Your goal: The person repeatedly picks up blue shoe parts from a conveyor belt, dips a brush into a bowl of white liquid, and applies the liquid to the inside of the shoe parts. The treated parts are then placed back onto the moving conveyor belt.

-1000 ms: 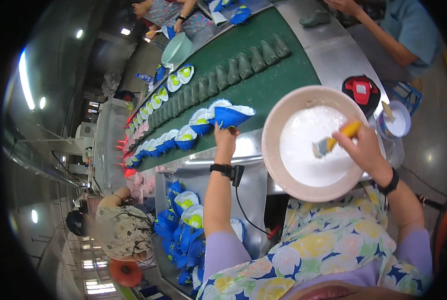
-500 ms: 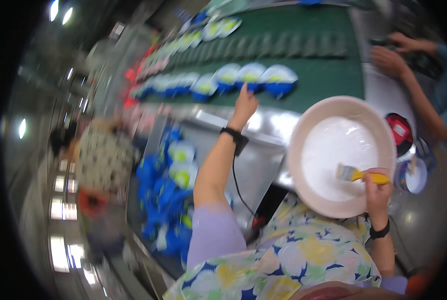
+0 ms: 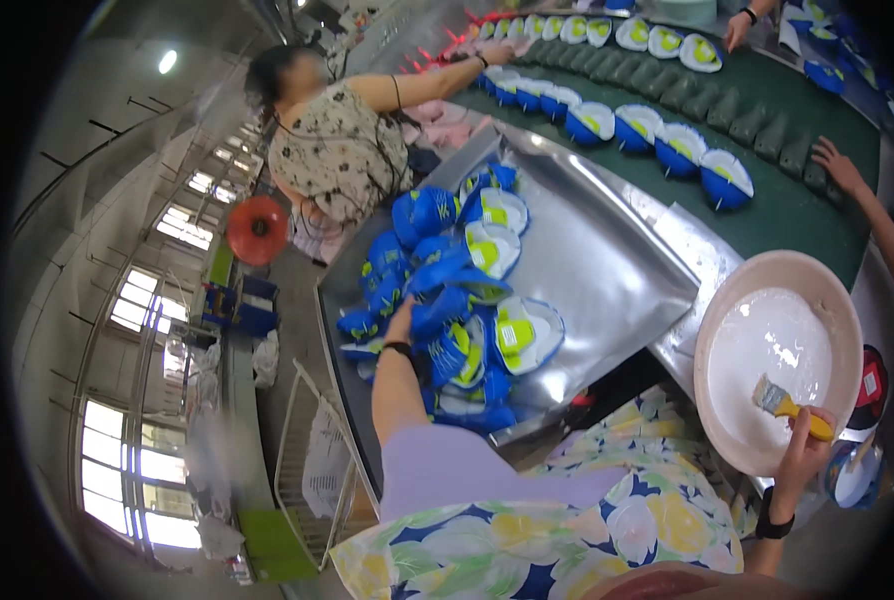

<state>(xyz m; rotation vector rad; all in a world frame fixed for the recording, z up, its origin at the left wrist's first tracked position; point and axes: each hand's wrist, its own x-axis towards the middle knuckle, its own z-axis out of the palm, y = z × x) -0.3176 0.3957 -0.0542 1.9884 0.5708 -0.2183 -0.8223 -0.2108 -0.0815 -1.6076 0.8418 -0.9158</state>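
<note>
My left hand (image 3: pixel 402 322) reaches into a heap of blue shoe uppers (image 3: pixel 435 212) with lime-green patches and white linings. It touches an upper at the heap's near left side, which hides most of its fingers. The heap lies in a shallow metal tray (image 3: pixel 607 285). On the right, my right hand (image 3: pixel 803 458) is closed around the yellow handle of a paintbrush (image 3: pixel 773 396). The brush's bristles are over or in white liquid (image 3: pixel 762 340) inside a pale pink basin (image 3: pixel 709 375); whether they dip in is unclear.
Beyond the tray runs a green conveyor belt (image 3: pixel 827 225) with rows of blue-and-white uppers (image 3: pixel 677 148) and dark foot-shaped forms (image 3: pixel 687 97). A person (image 3: pixel 337 150) reaches over it at the far left. Another person's hand (image 3: pixel 839 165) rests at its right.
My left hand has moved from the row of uppers on the belt back to the heap in the tray. The view has turned left. My right hand still holds the paintbrush over the basin.
</note>
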